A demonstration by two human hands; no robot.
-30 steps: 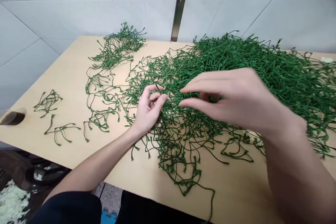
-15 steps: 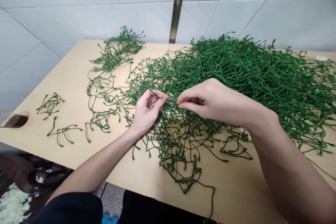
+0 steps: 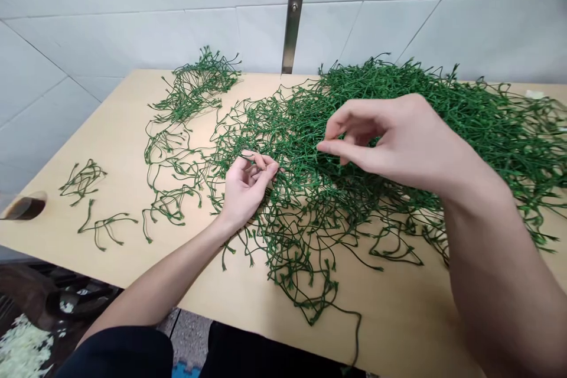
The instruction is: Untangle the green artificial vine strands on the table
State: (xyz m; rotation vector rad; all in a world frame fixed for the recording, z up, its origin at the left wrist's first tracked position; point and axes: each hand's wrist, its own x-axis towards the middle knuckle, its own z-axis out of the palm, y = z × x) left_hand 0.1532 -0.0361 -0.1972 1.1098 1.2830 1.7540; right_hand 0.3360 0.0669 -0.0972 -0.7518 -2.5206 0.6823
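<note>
A broad heap of thin green plastic-looking stems (image 3: 390,82) with small flared tips spreads over the table. At the heap's left side, my left hand (image 3: 248,186) is closed in a pinch, with a thin green stem showing across its curled fingers. My right hand (image 3: 390,136) hovers over the middle of the heap, thumb and forefinger drawn together. Whatever lies between those fingertips, if anything, is too small to make out. Looser stems (image 3: 305,271) trail below both hands toward the table's front edge.
A smaller bunch of stems (image 3: 195,85) lies at the back left, and a few more (image 3: 83,180) sit apart at far left. A cup of dark liquid (image 3: 25,208) stands at the table's (image 3: 133,260) left edge. Behind rises a tiled wall (image 3: 133,41) with a metal strip (image 3: 293,18).
My right hand has moved up and to the right, away from my left hand. The left hand has stayed nearly in place, still pinched.
</note>
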